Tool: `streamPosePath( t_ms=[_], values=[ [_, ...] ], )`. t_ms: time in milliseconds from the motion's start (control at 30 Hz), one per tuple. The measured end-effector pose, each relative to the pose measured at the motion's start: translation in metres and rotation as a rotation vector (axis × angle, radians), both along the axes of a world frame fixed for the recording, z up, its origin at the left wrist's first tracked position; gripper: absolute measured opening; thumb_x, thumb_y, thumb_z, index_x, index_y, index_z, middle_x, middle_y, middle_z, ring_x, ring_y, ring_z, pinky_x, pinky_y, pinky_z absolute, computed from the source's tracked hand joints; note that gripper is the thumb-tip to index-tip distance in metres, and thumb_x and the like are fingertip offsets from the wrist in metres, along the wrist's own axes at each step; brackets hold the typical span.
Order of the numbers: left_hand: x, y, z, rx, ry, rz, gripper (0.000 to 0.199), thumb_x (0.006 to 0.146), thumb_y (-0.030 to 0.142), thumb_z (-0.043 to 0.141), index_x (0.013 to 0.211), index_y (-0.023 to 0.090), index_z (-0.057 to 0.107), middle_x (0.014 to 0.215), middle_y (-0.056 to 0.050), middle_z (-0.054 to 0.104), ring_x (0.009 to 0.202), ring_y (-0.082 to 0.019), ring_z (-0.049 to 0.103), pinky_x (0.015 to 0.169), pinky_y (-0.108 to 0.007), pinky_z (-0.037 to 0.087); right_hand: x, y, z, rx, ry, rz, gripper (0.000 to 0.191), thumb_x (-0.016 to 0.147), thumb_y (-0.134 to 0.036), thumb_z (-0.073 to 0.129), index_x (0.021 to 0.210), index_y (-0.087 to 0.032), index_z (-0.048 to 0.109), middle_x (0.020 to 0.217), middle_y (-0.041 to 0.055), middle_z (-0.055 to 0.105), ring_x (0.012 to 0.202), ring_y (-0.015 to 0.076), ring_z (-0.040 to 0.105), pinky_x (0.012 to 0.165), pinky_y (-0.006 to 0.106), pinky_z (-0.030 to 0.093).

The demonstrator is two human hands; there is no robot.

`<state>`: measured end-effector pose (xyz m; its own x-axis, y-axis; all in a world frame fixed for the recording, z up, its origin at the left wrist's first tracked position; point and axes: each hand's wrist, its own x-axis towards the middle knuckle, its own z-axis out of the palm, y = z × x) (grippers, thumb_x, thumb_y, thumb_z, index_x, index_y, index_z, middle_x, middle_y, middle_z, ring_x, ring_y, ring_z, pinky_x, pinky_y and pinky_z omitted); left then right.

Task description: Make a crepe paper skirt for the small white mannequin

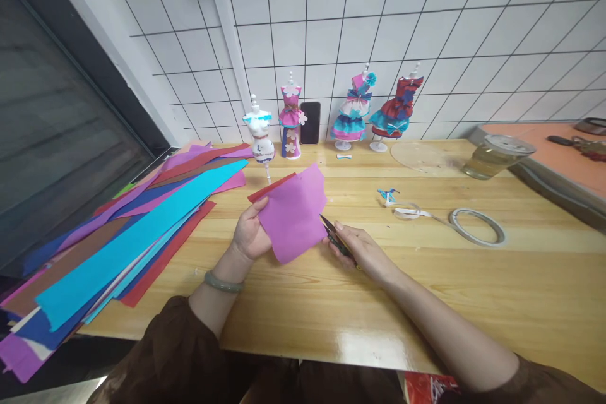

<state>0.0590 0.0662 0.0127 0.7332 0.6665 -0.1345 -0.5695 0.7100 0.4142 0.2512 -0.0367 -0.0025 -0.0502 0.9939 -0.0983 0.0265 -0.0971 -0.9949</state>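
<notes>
My left hand (250,231), with a bangle on the wrist, pinches a purple sheet (293,218) by its left edge. A red piece (272,188) shows behind the top of the purple one. Dark scissors (337,240) are in my right hand (355,247), their tips touching or very near the right edge of the purple sheet. Both hands are above the wooden table (293,303). Just beyond the sheet stands a small white dress form (261,139) with a blue band around its top.
Long coloured strips (142,221) are piled at the left. Dressed forms (290,117) and a phone (310,123) stand by the tiled wall. To the right are a tape roll (478,227), a blue bow (388,196) and a cup of liquid (492,158).
</notes>
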Motion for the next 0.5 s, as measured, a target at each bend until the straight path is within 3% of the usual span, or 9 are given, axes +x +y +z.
streamPosePath(
  t_ms=[300, 500],
  values=[
    [0.0012, 0.0028, -0.0019, -0.014, 0.006, 0.05, 0.036, 0.087, 0.026, 0.035, 0.104, 0.008, 0.061, 0.095, -0.009, 0.069, 0.095, -0.02, 0.062, 0.096, -0.035, 0.036, 0.0002, 0.0022, -0.0082, -0.04, 0.149, -0.036, 0.044, 0.082, -0.056, 0.04, 0.075, -0.015, 0.055, 0.051, -0.0047, 0.044, 0.035, 0.0052, 0.032, 0.037, 0.02, 0.027],
    [0.0018, 0.0028, -0.0017, -0.045, 0.012, 0.059, 0.036, 0.087, 0.026, 0.034, 0.099, 0.007, 0.062, 0.091, -0.01, 0.07, 0.09, -0.02, 0.063, 0.096, -0.036, 0.036, -0.0011, 0.0011, -0.0075, -0.07, 0.234, 0.029, 0.044, 0.082, -0.054, 0.042, 0.076, -0.014, 0.058, 0.048, -0.005, 0.042, 0.034, 0.0046, 0.03, 0.035, 0.019, 0.025]
  ],
)
